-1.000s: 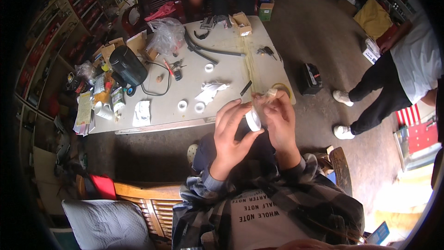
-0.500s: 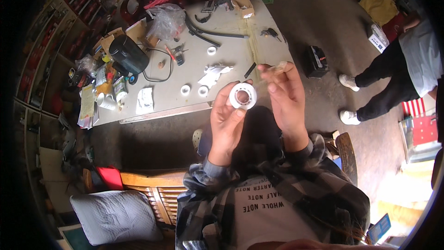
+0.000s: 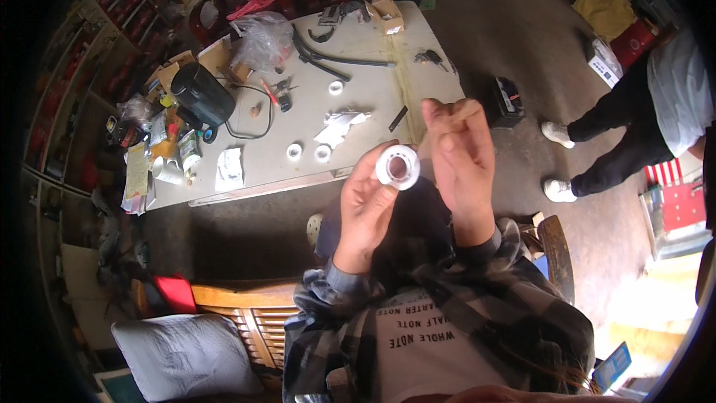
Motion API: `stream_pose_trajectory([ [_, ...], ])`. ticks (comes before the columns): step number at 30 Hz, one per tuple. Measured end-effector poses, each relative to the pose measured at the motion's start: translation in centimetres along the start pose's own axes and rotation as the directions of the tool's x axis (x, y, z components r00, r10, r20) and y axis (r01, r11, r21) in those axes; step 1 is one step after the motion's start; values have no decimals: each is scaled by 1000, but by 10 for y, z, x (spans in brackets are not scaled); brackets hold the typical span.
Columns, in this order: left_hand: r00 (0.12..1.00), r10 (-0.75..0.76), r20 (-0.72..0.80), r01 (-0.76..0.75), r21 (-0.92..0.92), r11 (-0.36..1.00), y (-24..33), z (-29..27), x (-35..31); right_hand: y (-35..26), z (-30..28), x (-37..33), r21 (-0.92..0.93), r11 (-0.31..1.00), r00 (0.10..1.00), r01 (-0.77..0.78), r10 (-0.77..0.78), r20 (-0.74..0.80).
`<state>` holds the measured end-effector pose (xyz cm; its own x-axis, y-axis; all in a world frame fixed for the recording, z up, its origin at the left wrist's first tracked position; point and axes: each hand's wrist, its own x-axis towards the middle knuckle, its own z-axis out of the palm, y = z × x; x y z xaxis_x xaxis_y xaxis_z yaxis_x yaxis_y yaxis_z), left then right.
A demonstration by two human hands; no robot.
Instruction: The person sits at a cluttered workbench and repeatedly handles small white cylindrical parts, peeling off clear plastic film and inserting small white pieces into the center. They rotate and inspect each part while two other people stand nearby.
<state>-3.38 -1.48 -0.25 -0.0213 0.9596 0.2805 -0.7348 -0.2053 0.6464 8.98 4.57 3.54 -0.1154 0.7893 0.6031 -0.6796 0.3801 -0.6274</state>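
My left hand (image 3: 363, 205) grips a white ring-shaped tape roll (image 3: 397, 167) by its edge, thumb in front, its slotted inner core facing up. Close by on the right, my right hand (image 3: 462, 157) is raised with its fingers curled together. Whatever may be between those fingertips is thin and pale, and I cannot make it out. Similar white rolls lie on the table (image 3: 283, 160): one roll (image 3: 294, 151) beside another roll (image 3: 322, 153) near the front edge, and a third roll (image 3: 335, 88) farther back. A crumpled white wrapper (image 3: 341, 127) lies among them.
Toward the left stand a black cylindrical container (image 3: 201, 93) and a white cup (image 3: 168, 170). Black hoses (image 3: 335, 60), a plastic bag (image 3: 262, 41) and a small open carton (image 3: 386, 15) lie farther back. A black battery-like box (image 3: 507, 102) and a standing person (image 3: 623, 119) are on the right.
The right hand's fingers have curled in more, and the pale translucent thing at their tips is harder to see. The left hand still holds the roll, slightly shifted. The view has moved a little.
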Motion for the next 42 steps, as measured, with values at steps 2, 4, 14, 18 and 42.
stream_pose_trajectory([
  [2,1000,-26,5,26,-11,1000,3,-1,1,-7,-1,2,22,999,999,-37,37,-3],
  [4,1000,-18,18,18,-11,1000,0,-6,-2,-8,2,1,13,997,997,-80,80,-7],
  [14,998,-61,-25,64,111,992,-8,-13,-4,11,-15,-6,-345,936,994,68,-35,100],
  [18,992,-129,10,129,9,992,-11,-17,0,-1,-18,1,-190,977,976,92,-50,213],
  [42,967,-254,4,253,-117,960,-15,-18,-5,-13,-17,-7,-181,976,970,-120,154,186],
])
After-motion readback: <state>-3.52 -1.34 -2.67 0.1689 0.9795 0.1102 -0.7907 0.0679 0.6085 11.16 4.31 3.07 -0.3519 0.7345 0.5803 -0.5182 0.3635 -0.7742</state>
